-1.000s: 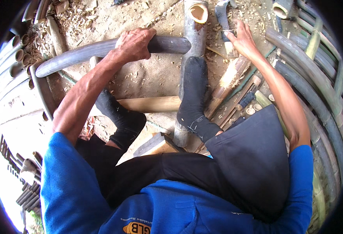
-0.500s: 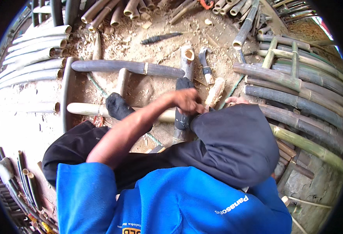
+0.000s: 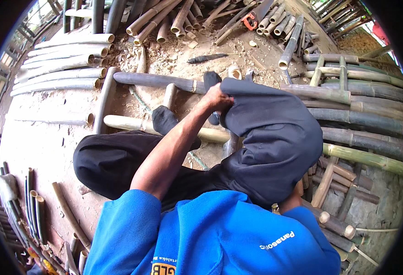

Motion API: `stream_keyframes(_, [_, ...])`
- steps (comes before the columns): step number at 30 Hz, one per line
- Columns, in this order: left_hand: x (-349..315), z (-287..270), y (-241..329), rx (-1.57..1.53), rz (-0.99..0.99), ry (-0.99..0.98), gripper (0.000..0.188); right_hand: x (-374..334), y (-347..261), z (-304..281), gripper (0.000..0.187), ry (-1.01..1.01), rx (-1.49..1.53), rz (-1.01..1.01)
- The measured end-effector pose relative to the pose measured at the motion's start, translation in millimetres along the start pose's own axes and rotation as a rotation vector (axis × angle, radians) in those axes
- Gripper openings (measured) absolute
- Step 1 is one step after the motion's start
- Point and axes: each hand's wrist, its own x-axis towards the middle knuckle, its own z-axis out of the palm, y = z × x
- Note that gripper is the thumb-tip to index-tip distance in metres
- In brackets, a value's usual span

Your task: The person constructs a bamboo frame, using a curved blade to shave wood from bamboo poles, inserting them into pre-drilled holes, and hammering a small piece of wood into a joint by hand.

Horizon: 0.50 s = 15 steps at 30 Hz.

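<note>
My left hand (image 3: 220,99) is closed on the cuff of my black trouser leg (image 3: 275,114), pulling the cloth up over the shin. My right hand is hidden below the raised right leg; only a bit of its forearm (image 3: 292,201) shows beside the thigh. My feet wear dark socks. One sock (image 3: 165,120) rests by a pale bamboo pole (image 3: 127,122); the other sock (image 3: 211,79) is beside my left hand. Past the lifted knee, the open end of an upright bamboo piece (image 3: 234,72) peeks out, with the top of a curved dark tool (image 3: 249,74) next to it.
A bamboo frame with a dark pole (image 3: 160,80) lies before me. Bamboo lengths (image 3: 64,68) are stacked at left, more poles (image 3: 357,114) at right. A dark-wrapped object (image 3: 207,58) and an orange-handled saw (image 3: 249,21) lie farther off among shavings.
My left hand has moved up and closed on the trouser cuff. The right knee has risen, covering the pale shaved stick. My right hand has gone out of sight. The view has shifted.
</note>
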Motion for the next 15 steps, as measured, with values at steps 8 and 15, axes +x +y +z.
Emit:
stream_keyframes(8, [-16, -38, 29, -0.462, -0.269, 0.420, 0.028, 19, 6, -3, 0.060, 0.034, -0.107, -0.014])
stream_keyframes(15, [-34, -20, 41, -0.067, -0.203, 0.600, 0.027, 35, 18, -10, 0.059, 0.059, -0.150, 0.007])
